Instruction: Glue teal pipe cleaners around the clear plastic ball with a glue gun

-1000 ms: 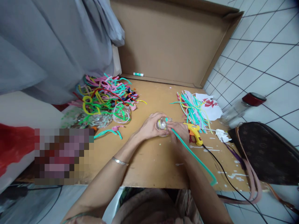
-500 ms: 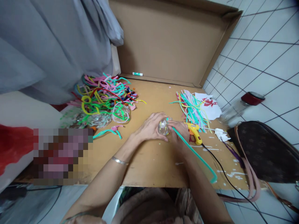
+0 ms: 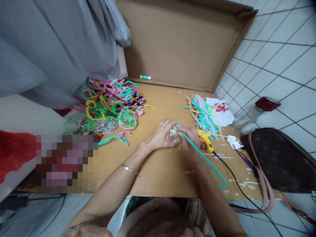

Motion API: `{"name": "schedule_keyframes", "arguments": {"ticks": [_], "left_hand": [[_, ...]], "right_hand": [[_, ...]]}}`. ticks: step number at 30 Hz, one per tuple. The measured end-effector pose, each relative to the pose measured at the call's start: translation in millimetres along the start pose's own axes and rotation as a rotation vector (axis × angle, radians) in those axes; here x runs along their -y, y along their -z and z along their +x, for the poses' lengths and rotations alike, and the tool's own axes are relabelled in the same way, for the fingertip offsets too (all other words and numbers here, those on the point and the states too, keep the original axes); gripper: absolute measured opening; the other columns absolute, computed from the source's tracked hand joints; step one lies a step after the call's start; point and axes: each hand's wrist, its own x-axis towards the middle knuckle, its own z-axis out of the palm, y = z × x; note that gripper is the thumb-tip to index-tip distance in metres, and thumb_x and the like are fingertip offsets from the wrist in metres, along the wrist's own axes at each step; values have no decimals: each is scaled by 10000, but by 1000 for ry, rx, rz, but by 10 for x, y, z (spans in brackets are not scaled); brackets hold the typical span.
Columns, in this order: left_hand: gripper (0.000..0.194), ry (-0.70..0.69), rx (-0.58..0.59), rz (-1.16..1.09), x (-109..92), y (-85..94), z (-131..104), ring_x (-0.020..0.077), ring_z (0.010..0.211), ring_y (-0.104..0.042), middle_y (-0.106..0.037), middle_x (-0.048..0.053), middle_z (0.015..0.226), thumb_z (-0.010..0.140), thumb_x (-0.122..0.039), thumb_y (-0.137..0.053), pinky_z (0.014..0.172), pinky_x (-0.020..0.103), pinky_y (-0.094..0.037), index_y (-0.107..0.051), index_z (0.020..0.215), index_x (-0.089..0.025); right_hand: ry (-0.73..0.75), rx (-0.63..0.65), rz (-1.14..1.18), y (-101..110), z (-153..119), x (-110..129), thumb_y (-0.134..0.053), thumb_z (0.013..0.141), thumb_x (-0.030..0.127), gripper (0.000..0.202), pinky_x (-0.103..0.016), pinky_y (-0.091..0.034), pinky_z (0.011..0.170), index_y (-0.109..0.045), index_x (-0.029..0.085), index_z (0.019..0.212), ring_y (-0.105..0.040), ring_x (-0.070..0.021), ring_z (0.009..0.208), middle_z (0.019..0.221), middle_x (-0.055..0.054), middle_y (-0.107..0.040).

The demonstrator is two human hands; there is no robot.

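Note:
A small clear ball point(image 3: 173, 133) with yellow specks is held over the middle of the table, between my two hands. Fingers and thumb of my left hand point(image 3: 163, 134) wrap round its left side. At the ball's right side, my right hand point(image 3: 191, 138) pinches a long turquoise fuzzy stem point(image 3: 203, 158), which trails down over the right forearm and bends near its lower end. The other end of the stem meets the ball's upper right, partly covered by the fingers.
A yellow glue gun point(image 3: 206, 140) lies just right of my right hand. Beyond are stems point(image 3: 203, 113), white paper point(image 3: 223, 115), a red-capped bottle point(image 3: 256, 113) and a brown bag point(image 3: 281, 158). A colourful stem pile point(image 3: 111, 98) sits left, before a cardboard panel point(image 3: 172, 46).
Both hands and the ball have shifted very slightly right. The ball looks a little turned, and the free end of the turquoise stem has moved slightly up and left.

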Motion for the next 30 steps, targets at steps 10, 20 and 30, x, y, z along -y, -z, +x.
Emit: {"name": "schedule_keyframes", "arguments": {"ticks": [10,20,30], "left_hand": [[753,140,-34,-101,-63,-17,33,281,1111,-556,-578,122,1191,555,-344,-771,991,417,-446,-466,1216,-151],[763,142,-26,-134,-68,-10,31,293,1138,-548,-573,123,1208,551,-362,-780,1012,444,-436,-476,1222,-164],[747,173,-43,-197,-8,-10,2,286,1129,-563,-571,130,1214,579,-341,-765,1002,444,-449,-473,1242,-161]], "right_hand": [[-76,-18,10,1,-11,-2,-532,889,311,176,-350,-489,850,-666,230,971,-655,-179,938,1004,-29,-728],[56,-108,11,59,-14,-7,-551,869,185,154,-337,-508,790,-681,229,938,-679,-164,854,915,-29,-743],[64,22,-92,-12,-40,-42,-471,916,259,219,-329,-480,820,-686,234,955,-668,-161,903,967,-31,-740]]}}
